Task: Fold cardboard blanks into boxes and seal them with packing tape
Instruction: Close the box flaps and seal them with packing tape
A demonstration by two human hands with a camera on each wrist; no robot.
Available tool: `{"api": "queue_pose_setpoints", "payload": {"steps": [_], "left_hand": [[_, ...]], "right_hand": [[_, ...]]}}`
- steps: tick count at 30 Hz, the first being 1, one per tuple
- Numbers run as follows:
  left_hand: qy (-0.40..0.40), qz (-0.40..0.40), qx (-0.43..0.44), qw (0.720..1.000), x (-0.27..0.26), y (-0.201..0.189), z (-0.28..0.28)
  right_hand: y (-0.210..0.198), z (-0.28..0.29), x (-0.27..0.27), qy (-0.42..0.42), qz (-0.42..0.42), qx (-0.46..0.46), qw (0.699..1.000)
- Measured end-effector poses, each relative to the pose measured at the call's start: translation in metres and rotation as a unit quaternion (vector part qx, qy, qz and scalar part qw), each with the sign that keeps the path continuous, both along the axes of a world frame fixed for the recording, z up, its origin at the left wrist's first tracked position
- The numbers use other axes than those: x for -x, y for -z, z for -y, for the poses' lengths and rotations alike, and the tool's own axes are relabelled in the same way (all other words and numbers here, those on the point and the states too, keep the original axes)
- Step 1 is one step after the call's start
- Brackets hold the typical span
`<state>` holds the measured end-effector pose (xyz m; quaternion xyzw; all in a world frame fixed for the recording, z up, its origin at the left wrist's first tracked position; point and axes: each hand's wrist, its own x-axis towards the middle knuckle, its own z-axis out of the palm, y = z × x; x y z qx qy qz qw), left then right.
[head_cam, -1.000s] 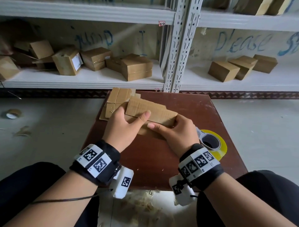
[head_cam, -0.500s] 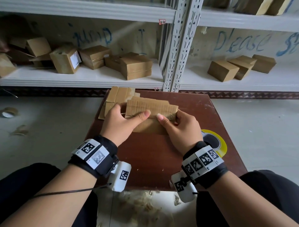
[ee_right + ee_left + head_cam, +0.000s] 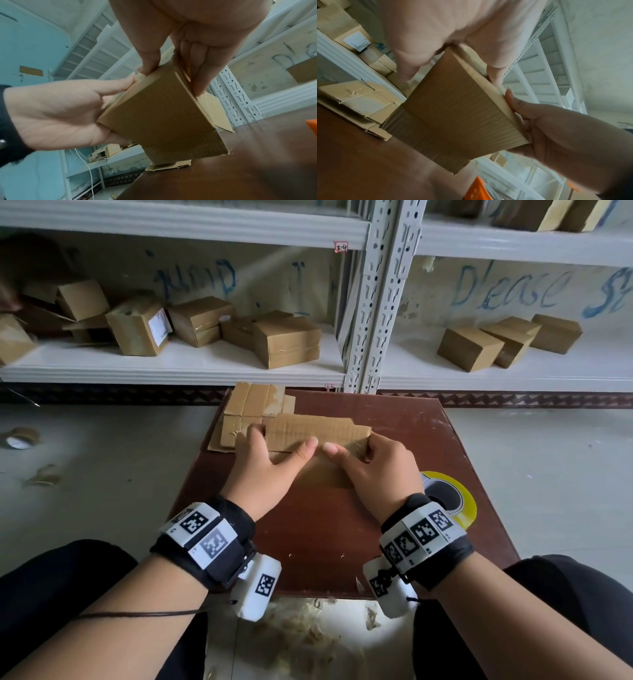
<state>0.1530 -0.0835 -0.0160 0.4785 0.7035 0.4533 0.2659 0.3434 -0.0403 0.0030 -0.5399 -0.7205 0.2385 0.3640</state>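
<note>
Above the middle of the dark brown wooden table (image 3: 325, 535), both hands grip one brown corrugated cardboard blank (image 3: 317, 429), partly opened, its lower edge down toward the tabletop. The left hand (image 3: 263, 463) pinches its left end, thumb in front, fingers behind; the right hand (image 3: 380, 467) clamps the right end likewise. Flat cardboard blanks (image 3: 253, 409) lie stacked at eleven o'clock; a yellow roll of packing tape (image 3: 462, 498) sits at four o'clock.
</note>
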Motion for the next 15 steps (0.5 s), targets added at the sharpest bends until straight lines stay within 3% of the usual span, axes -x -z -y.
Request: {"api": "queue_pose_setpoints", "payload": {"steps": [7,15], "left_hand": [[-0.031,0.04,0.028,0.998,0.015,-0.009,-0.002],[-0.03,0.115,0.041,0.992,-0.011,0.006,-0.002]], "right_hand": [[0.002,-0.006,0.001,-0.018,-0.03,0.019,0.999],[0.002,-0.007,0.004,0.037,0.082,-0.019,0.996]]}}
